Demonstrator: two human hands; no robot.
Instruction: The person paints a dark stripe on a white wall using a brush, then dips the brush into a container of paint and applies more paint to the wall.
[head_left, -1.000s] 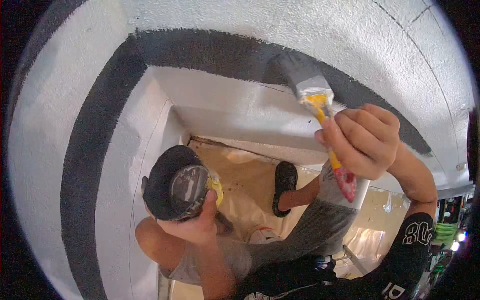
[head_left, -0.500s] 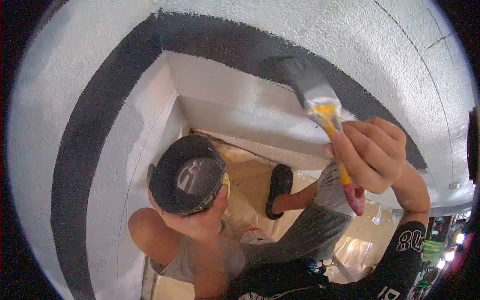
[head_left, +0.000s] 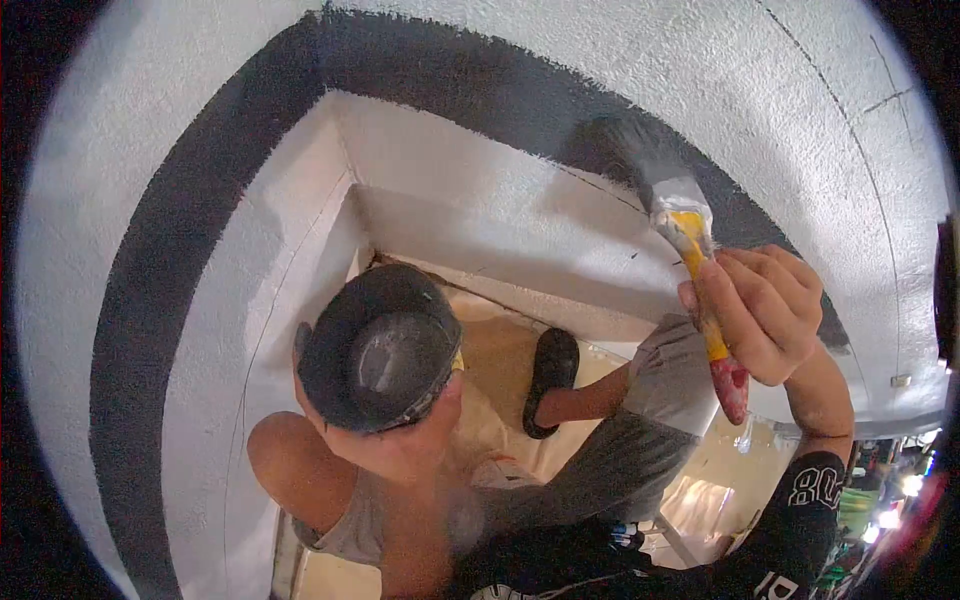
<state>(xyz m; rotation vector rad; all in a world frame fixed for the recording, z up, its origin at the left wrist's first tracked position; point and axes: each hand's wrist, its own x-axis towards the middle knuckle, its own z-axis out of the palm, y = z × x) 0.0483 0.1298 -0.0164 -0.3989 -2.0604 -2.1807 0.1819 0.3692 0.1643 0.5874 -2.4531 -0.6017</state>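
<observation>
My right hand grips a paintbrush by its yellow handle with a red end. The brush's dark bristles lie against the dark painted band on the white wall, just above the recess edge; they look blurred. Lower left of the brush, my left hand is wrapped round the underside and sides of a round black container. Dark paint with a shiny surface shows inside it.
The white recess has a ledge below the band. Beneath it are a tan floor and a foot in a black shoe. Green items and bright lights stand at the lower right.
The brush and my right hand have moved right and slightly down along the dark band. My left hand still holds the container, which appears nearly in the same place.
</observation>
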